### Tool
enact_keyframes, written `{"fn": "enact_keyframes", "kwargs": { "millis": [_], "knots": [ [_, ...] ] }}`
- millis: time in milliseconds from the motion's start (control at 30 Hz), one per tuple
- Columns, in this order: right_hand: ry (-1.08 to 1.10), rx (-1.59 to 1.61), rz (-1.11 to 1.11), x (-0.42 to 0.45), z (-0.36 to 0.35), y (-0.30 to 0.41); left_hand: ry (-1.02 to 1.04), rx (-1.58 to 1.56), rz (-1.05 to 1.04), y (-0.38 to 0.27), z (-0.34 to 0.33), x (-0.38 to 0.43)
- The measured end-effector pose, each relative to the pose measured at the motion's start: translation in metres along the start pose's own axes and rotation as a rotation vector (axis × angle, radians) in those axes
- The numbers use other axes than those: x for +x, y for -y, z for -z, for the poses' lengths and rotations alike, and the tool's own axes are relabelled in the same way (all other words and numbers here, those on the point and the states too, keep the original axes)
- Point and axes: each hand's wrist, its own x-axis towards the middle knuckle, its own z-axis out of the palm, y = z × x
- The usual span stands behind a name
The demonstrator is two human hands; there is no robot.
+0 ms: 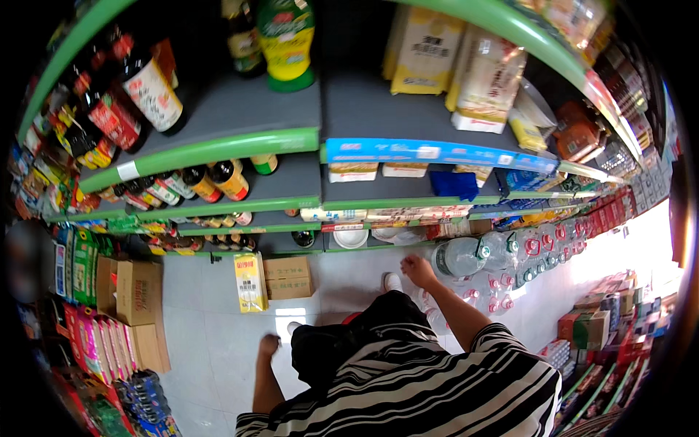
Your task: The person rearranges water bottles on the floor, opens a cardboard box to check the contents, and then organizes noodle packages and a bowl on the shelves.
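My left hand (pixel 269 347) hangs low over the tiled floor, fingers curled, with nothing visible in it. Farther forward, my right hand (pixel 419 272) is loosely closed and shows no object. It is nearest the large clear water bottles (pixel 456 257) on the floor, apart from them as far as I can see. Ahead of me on the floor, a yellow-and-white packet (pixel 250 283) lies beside a closed cardboard carton (pixel 288 278). A blue cloth (pixel 454 185) hangs over a shelf edge. Yellow packets (pixel 426 52) and a white-and-gold packet (pixel 487 82) stand on the upper shelf.
Grey shelving with green edge strips (pixel 229 150) spans the front, holding dark sauce bottles (pixel 150 95) and a green-and-yellow bottle (pixel 286 43). An open cardboard box (pixel 139 292) and pink packs (pixel 101 344) line the left. Stacked cartons (pixel 584 328) stand at the right.
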Motion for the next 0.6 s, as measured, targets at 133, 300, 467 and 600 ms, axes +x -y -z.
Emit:
{"fn": "enact_keyframes", "kwargs": {
  "millis": [133, 300, 467, 600],
  "knots": [
    [-0.279, 0.253, 0.235, 0.011, 0.105, 0.128, -0.050, -0.794, 0.252, -0.189, 0.261, 0.168],
    [-0.538, 0.423, 0.449, 0.079, 0.187, 0.216, -0.123, -0.948, -0.285, -0.342, 0.405, 0.283],
    [-0.692, 0.268, 0.409, 0.173, 0.213, 0.239, -0.284, -1.024, -0.193, -0.420, 0.459, 0.410],
    [-0.836, 0.095, 0.422, 0.203, 0.205, 0.248, -0.503, -0.454, -0.108, -0.427, 0.466, 0.483]
  ]
}}
